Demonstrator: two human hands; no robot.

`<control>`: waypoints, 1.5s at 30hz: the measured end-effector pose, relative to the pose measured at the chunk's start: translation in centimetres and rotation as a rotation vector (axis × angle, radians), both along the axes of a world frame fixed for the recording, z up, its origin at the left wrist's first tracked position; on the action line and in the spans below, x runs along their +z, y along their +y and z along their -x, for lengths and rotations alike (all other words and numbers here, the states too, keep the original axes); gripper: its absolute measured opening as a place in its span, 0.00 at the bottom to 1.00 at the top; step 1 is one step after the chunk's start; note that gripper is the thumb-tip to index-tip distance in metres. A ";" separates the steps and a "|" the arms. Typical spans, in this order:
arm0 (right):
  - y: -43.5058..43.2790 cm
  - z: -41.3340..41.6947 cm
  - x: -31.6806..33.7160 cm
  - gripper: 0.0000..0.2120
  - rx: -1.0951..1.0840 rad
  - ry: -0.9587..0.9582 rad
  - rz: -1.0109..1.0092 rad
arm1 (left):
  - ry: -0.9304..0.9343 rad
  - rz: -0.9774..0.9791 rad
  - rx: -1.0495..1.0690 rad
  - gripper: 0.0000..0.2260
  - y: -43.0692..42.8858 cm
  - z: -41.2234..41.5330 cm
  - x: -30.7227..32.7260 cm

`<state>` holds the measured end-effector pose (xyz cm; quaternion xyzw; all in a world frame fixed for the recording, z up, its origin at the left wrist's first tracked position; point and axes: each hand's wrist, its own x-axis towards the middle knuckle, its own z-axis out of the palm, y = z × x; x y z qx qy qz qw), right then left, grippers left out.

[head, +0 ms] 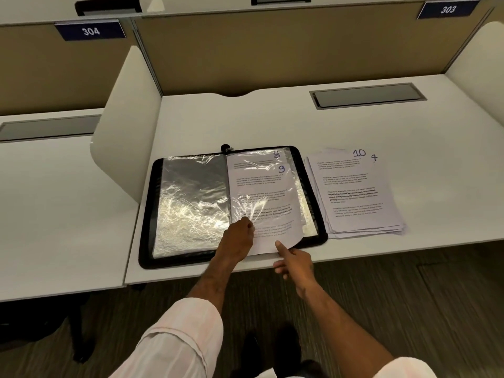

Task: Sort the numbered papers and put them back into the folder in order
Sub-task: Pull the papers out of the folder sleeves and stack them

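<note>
Head view shows a black folder (147,241) lying open on a white desk (245,118), near its front edge. The left page (191,200) of the folder is a shiny clear pocket with no sheet visible in it. On the right page, paper 8 (261,156) lies at the top under the plastic, and paper 9 (272,192) lies over it, a little lower. The bottom of paper 9 sticks out past the lower border of the folder and curves there.

The left hand (237,238) has its fingers curled and pinches the plastic sleeve (253,205) over the right page, so the film is wrinkled at that place. The right hand (296,264) is at the front edge of the desk; its index finger (282,248) is straight and touches the bottom edge of paper 9, while the other fingers are loosely bent and hold nothing.

Just beside the folder, on its right, a stack of papers (354,195) lies on the desk, with 10 on the top sheet and 7 on a sheet showing from under it.
</note>
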<state>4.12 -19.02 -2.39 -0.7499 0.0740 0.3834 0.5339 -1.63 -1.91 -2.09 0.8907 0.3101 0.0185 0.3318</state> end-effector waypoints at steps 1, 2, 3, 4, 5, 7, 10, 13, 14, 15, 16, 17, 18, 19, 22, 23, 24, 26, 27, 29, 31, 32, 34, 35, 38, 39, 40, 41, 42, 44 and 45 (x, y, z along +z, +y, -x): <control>0.2 -0.4 0.1 0.17 -0.014 0.009 -0.008 | -0.001 -0.001 0.003 0.07 0.0 0.0 0.0; 0.5 -0.7 0.2 0.17 -0.028 0.019 -0.009 | -0.004 -0.001 0.005 0.07 0.0 0.0 0.0; 0.7 -1.0 0.2 0.16 -0.042 0.028 -0.013 | -0.008 0.003 0.008 0.07 0.0 0.1 -0.1; 1.0 -1.2 0.2 0.16 -0.051 0.032 -0.010 | -0.011 0.008 0.009 0.07 0.1 0.1 -0.1; 1.2 -1.4 0.2 0.15 -0.052 0.027 -0.004 | -0.013 0.011 0.010 0.07 0.1 0.1 -0.1; 1.7 -1.8 0.4 0.15 -0.045 -0.013 0.013 | -0.021 0.001 0.008 0.07 0.3 0.1 0.0; 2.5 -1.7 1.1 0.15 0.069 -0.128 0.090 | -0.023 -0.046 -0.007 0.08 0.2 0.2 0.3; 3.3 -1.0 2.5 0.16 0.281 -0.331 0.241 | -0.036 -0.135 -0.008 0.10 0.0 0.0 1.0; 3.4 -0.7 3.4 0.18 0.356 -0.421 0.298 | -0.054 -0.166 -0.004 0.11 -0.1 -0.2 1.4; 3.6 -0.2 4.2 0.19 0.426 -0.515 0.352 | -0.076 -0.188 0.001 0.11 -0.1 -0.4 1.9; 3.8 0.3 5.3 0.20 0.481 -0.602 0.394 | -0.107 -0.199 0.009 0.11 -0.2 -0.6 2.6; 3.9 1.0 6.5 0.20 0.530 -0.679 0.421 | -0.139 -0.197 0.018 0.11 -0.2 -0.8 3.3; 4.1 1.8 7.6 0.19 0.570 -0.743 0.435 | -0.180 -0.192 0.030 0.11 0.0 -0.9 4.0; 4.3 2.6 8.5 0.19 0.602 -0.805 0.436 | -0.219 -0.186 0.048 0.10 0.1 -0.9 4.9; 4.1 5.3 11.3 0.17 0.721 -0.917 0.441 | -0.310 -0.182 0.111 0.08 1.1 0.2 6.7; 4.2 6.0 11.8 0.16 0.769 -0.930 0.450 | -0.328 -0.181 0.136 0.09 1.7 0.9 6.9; 4.0 6.8 12.3 0.16 0.817 -0.938 0.461 | -0.343 -0.179 0.171 0.10 2.2 1.8 6.9; 3.5 8.2 14.0 0.16 0.910 -0.971 0.476 | -0.370 -0.190 0.260 0.11 3.0 3.9 6.7; 3.1 8.7 14.7 0.16 0.945 -1.023 0.474 | -0.376 -0.190 0.310 0.11 3.4 4.8 6.6; 2.3 8.8 16.2 0.13 1.043 -1.090 0.434 | -0.369 -0.145 0.410 0.10 4.2 6.4 6.2; 2.2 8.3 17.6 0.06 1.100 -1.135 0.335 | -0.367 -0.085 0.488 0.12 5.0 7.7 5.8; 2.0 7.6 17.9 0.06 1.093 -1.191 0.313 | -0.377 -0.051 0.526 0.14 5.3 8.2 5.8; 1.9 6.1 18.1 0.12 1.047 -1.197 0.392 | -0.384 0.005 0.599 0.19 5.9 9.0 5.5; 1.9 5.0 18.4 0.11 0.993 -1.159 0.350 | -0.383 0.021 0.639 0.22 6.1 9.3 5.6; 2.8 1.6 22.6 0.09 1.037 -1.140 0.387 | -0.363 -0.002 0.653 0.26 7.1 10.1 4.6; 3.1 0.2 23.9 0.12 0.988 -1.146 0.442 | -0.339 0.004 0.631 0.25 7.4 10.4 4.1; 3.6 -1.7 25.1 0.14 0.955 -1.128 0.451 | -0.314 0.024 0.607 0.23 7.8 10.7 3.6; 4.2 -3.2 25.3 0.15 0.901 -1.063 0.450 | -0.303 0.053 0.597 0.20 8.1 10.9 3.3; 3.8 -5.0 25.7 0.15 0.860 -1.021 0.427 | -0.302 0.082 0.595 0.18 8.1 11.0 3.3; 2.8 -8.8 25.3 0.13 0.736 -0.802 0.299 | -0.322 0.146 0.611 0.14 8.1 11.2 3.5; 1.9 -10.4 25.3 0.12 0.666 -0.692 0.211 | -0.338 0.188 0.628 0.13 8.1 11.3 3.6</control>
